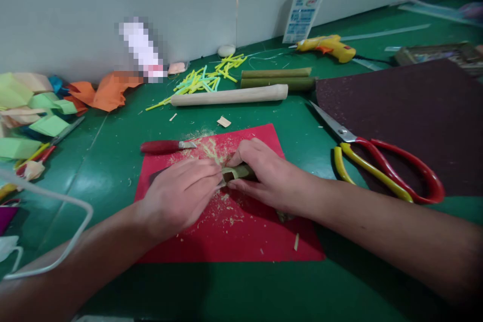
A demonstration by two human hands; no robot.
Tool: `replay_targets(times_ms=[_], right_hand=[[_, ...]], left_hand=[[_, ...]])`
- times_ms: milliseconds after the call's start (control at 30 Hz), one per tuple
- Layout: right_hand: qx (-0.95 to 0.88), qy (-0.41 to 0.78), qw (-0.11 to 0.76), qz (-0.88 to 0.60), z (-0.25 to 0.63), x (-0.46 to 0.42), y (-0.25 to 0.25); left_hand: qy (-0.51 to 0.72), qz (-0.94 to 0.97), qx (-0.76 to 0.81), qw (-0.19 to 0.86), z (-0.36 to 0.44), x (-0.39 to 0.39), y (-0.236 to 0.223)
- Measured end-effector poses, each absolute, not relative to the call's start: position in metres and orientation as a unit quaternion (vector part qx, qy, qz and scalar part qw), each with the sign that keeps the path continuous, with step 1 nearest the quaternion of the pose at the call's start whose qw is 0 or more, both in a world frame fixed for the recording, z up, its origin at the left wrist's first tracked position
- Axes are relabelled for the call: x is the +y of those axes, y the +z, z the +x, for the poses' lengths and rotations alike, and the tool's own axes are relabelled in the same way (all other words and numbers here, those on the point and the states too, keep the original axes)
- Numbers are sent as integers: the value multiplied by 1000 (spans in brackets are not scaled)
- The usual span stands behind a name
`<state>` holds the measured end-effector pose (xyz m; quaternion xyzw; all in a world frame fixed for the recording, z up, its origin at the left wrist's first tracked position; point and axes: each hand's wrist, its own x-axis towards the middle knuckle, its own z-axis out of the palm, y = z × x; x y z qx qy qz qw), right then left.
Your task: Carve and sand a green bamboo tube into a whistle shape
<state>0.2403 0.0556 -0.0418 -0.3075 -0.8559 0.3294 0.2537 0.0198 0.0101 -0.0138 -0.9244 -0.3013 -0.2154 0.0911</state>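
Head view: holding a short bamboo piece (241, 171), hollow, greenish and notched, low over the middle of a red sheet (264, 250). Clasping it from the right with the right hand (269, 171), thumb and fingers closed about its sides; pressing the left hand (183, 188), fingers bent and together, against its left end. Cannot tell how tightly the left fingers close, nor on what; mostly hidden beneath, something flat and dark grey. Strewn on the red: powdery, curled shavings (234, 220). Near the far-left edge: a knife (166, 147) with smooth red handle and stubby metal blade. Beyond: a pale, straight rod (230, 96); rounded green bamboo lengths (277, 83); thin, tangled yellow and aqua strips (196, 82). At right: metal-bladed scissors (357, 140) with red and yellow handles. Cut off at left: a white, bent loop (85, 219). Printed on a white pack (302, 17): blue lettering, too small to read.
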Motion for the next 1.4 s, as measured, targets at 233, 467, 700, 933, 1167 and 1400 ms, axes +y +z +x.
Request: replay_targets(times_ms=[233, 467, 700, 933, 1167, 1400], right_hand=[[-856, 330, 244, -315, 241, 55, -43], [-856, 324, 262, -307, 241, 56, -43], [-859, 319, 247, -314, 241, 55, -43], [-858, 330, 244, -309, 240, 55, -42], [-861, 319, 243, -313, 239, 55, -40], [-865, 315, 238, -309, 238, 55, -39]], left_hand=[[-196, -927, -303, 97, 11, 4, -13], [-222, -930, -286, 66, 19, 10, -13], [-210, -917, -324, 97, 8, 3, -15], [-201, -925, -315, 69, 8, 4, -14], [-207, -923, -307, 109, 13, 4, -14], [-174, -922, -327, 116, -1, -3, -14]])
